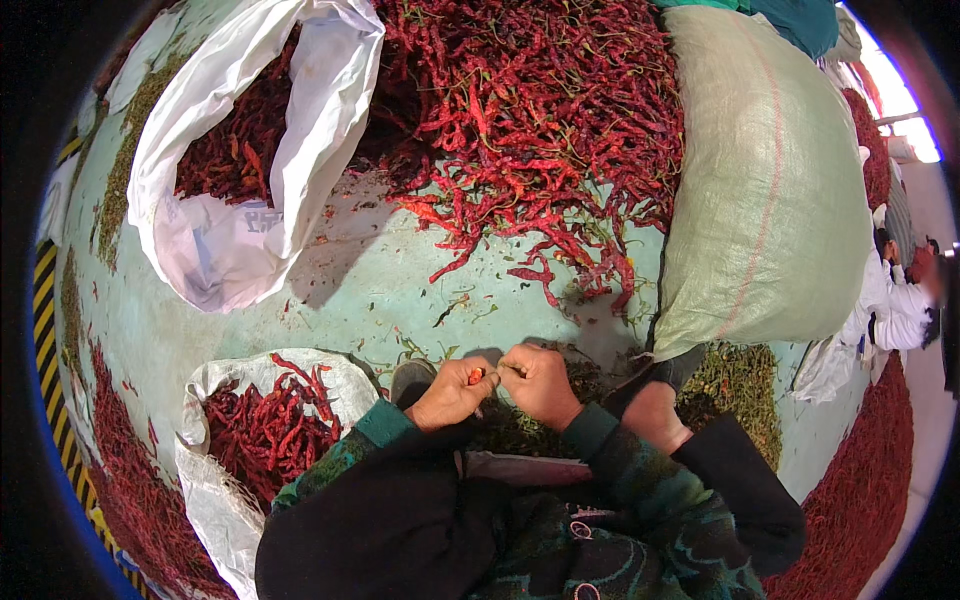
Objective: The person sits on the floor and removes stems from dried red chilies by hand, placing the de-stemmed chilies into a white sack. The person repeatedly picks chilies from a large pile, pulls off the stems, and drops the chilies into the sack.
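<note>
My left hand [455, 394] is closed around a red chili pepper [475, 376], of which only a small bright part shows. My right hand [538, 384] meets it at the fingertips, thumb and forefinger pinched together; what lies between them is too small to tell. Beneath both hands are green stems and plant scraps [517, 431]. Beyond them a large heap of dried red chilies [555, 112] spreads over the pale green floor. An open white woven sack [225, 517] with red chilies [270, 427] in it stands beside my left forearm.
A taller white sack [322, 150], open and partly filled with chilies, stands at the upper left. A full, pale green woven sack [757, 187] lies right of the heap. More stems [739, 397] are by my right foot. A co-worker [904, 307] is at the far right.
</note>
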`<state>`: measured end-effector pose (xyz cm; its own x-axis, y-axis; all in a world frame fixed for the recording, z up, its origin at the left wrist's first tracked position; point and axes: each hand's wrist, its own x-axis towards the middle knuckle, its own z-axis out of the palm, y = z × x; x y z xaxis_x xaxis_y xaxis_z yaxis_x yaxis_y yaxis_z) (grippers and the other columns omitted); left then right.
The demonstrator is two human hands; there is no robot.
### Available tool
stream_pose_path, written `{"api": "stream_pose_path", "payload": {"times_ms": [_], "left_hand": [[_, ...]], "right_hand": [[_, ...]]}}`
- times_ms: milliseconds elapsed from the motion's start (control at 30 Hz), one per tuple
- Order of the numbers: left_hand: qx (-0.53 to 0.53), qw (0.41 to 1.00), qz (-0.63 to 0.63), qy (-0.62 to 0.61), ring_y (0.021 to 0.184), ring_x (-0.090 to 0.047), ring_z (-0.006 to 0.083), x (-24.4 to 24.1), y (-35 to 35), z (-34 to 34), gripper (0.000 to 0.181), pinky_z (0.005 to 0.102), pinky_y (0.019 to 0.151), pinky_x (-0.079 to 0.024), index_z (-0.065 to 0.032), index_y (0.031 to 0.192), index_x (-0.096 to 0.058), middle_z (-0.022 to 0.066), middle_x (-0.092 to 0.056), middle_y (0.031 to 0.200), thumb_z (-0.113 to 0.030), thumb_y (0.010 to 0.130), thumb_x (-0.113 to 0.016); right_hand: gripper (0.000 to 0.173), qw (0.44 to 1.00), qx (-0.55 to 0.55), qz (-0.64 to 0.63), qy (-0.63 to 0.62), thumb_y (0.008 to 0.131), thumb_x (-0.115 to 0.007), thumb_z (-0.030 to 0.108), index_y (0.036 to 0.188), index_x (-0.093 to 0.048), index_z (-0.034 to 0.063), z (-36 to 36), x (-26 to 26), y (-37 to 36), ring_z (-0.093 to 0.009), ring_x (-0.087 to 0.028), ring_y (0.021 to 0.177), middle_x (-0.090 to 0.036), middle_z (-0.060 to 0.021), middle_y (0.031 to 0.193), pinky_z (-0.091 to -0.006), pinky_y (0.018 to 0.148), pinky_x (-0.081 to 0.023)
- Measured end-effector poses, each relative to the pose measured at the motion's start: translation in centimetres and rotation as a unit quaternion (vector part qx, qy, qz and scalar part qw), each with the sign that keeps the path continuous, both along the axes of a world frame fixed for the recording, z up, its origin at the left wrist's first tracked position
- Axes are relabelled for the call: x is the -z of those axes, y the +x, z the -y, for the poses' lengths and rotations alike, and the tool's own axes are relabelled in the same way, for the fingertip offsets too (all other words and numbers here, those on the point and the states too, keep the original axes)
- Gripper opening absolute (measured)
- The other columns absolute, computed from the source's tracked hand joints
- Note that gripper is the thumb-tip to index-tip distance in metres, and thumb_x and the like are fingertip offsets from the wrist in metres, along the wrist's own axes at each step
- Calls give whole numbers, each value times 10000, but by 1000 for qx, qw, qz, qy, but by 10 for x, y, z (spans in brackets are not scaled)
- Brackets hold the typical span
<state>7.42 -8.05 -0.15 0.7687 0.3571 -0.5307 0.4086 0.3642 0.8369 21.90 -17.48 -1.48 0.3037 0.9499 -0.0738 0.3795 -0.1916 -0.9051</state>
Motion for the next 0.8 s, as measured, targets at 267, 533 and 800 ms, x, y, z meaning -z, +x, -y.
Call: {"api": "stream_pose_path", "payload": {"times_ms": [267,533,800], "left_hand": [[61,981,150,108,599,-457,60,3,-12,3,123,245,538,-404,-21,798,-566,-16,-514,658,-123,867,-569],[-56,978,118,-161,663,-518,91,12,-6,2,102,243,587,-456,-49,915,-509,8,-551,761,-150,923,-498],[-200,928,27,-312,467,-388,73,13,-4,0,96,228,412,-325,-27,923,-522,-12,-451,624,-116,893,-542]], "right_hand": [[87,749,125,-620,-197,829,-585,73,831,-559,-10,2,-9,15,-63,-405,518,-473,2,646,-259,450,-346],[221,964,-49,-22,-262,792,-654,247,822,-544,58,-5,16,68,-229,-493,600,-491,-82,649,-385,491,-390],[184,902,68,424,-38,754,-630,240,848,-552,102,-42,77,87,-362,-559,729,-553,-119,801,-484,571,-435]]}}
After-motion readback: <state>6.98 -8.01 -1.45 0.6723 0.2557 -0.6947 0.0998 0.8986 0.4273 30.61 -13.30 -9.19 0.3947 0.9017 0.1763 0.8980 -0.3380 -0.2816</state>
